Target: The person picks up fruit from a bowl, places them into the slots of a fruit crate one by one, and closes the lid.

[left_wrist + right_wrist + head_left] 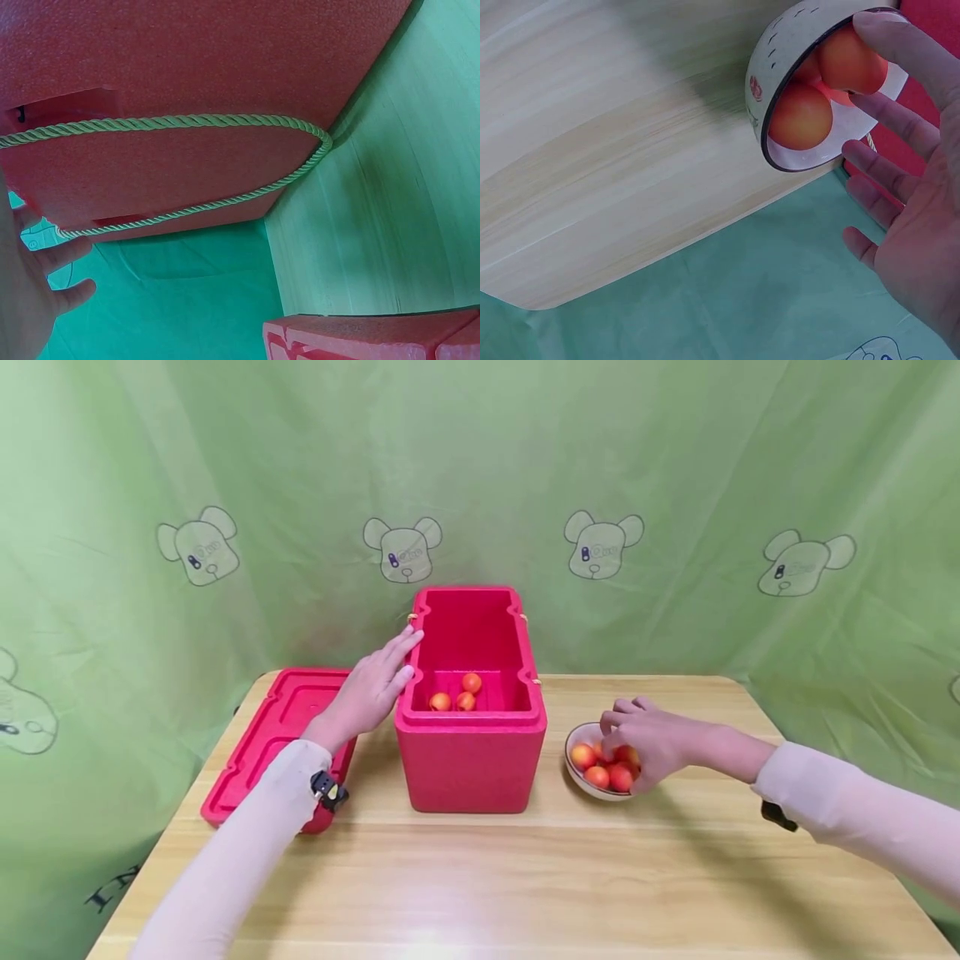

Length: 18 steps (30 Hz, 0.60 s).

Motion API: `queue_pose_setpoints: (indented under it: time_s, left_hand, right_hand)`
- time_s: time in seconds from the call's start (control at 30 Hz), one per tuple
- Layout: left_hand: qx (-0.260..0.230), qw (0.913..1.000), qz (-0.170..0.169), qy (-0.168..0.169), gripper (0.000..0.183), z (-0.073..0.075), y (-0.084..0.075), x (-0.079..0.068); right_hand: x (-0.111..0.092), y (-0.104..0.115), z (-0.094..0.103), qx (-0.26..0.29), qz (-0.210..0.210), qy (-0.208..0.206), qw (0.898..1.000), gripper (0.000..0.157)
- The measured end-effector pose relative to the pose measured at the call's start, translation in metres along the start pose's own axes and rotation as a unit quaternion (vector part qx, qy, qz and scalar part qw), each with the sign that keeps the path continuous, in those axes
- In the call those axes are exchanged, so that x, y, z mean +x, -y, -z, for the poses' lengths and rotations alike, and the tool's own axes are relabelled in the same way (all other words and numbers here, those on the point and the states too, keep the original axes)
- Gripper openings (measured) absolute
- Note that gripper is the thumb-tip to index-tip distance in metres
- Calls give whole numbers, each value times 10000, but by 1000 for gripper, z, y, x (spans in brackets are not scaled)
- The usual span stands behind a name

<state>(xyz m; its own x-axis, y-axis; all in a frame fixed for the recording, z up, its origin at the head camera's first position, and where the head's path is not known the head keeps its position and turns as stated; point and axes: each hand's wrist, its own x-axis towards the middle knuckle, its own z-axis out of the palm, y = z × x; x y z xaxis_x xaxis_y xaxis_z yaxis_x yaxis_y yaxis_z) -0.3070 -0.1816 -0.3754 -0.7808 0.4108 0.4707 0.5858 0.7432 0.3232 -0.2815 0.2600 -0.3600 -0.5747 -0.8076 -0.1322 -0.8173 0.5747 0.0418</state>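
Observation:
My right hand reaches over a white bowl with a dark rim. In the right wrist view its thumb and index finger pinch an orange-red round fruit from opposite sides; the other fingers spread loosely. Several like fruits lie in the bowl, partly hidden by the hand. My left hand rests with extended fingers on the left rim of a tall red box, lidless on top. Three orange fruits lie on its floor.
A red lid lies on the table's left side, partly under my left forearm. Along the box's side hangs a twisted cord. The wooden table ends at a green curtain behind and at both sides.

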Motion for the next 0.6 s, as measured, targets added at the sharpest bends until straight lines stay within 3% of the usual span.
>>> queue_pose_setpoints:
  time_s: [0.33,0.6]
  left_hand:
    - [50,10000,-36,-15,58,1,-1,0]
    - [-24,10000,-25,-15,58,1,-3,0]
  right_hand:
    - [2,0,1,-3,-28,114,9999,27]
    - [4,0,6,-37,-3,-99,9999,28]
